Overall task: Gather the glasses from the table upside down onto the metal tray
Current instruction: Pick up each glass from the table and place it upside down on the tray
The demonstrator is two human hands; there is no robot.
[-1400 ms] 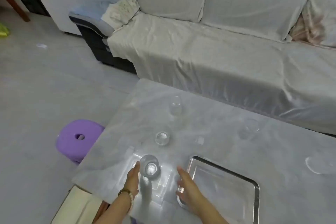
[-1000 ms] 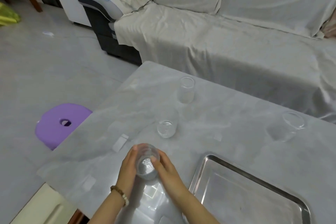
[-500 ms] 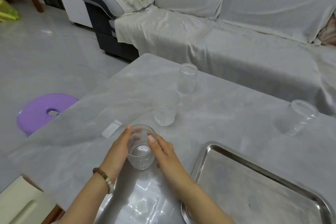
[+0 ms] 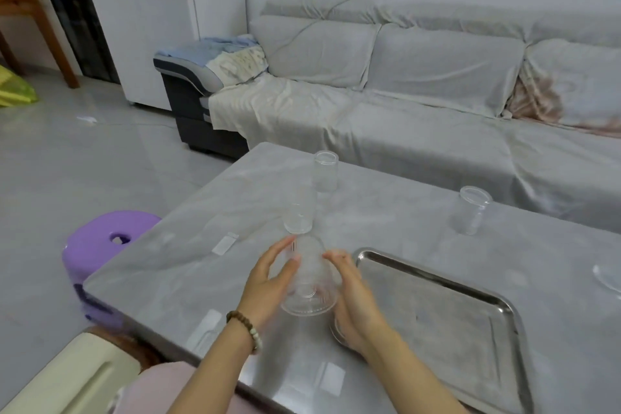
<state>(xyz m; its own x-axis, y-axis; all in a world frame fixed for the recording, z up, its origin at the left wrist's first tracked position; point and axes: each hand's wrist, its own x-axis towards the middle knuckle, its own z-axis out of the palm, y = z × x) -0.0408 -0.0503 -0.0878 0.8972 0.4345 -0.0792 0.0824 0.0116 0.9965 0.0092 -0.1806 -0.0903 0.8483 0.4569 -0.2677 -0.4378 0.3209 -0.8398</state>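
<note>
Both hands are wrapped around one glass, left hand on one side and right hand on the other. It's tipped with the wide mouth facing down and toward the camera, I'd guess so it can land upside down on the metal tray just beside it, which has nothing on it yet. The glass is clear with ribbed walls and looks slippery, hence two hands. Three more clear tumblers stand upright on the smooth grey table.
</note>
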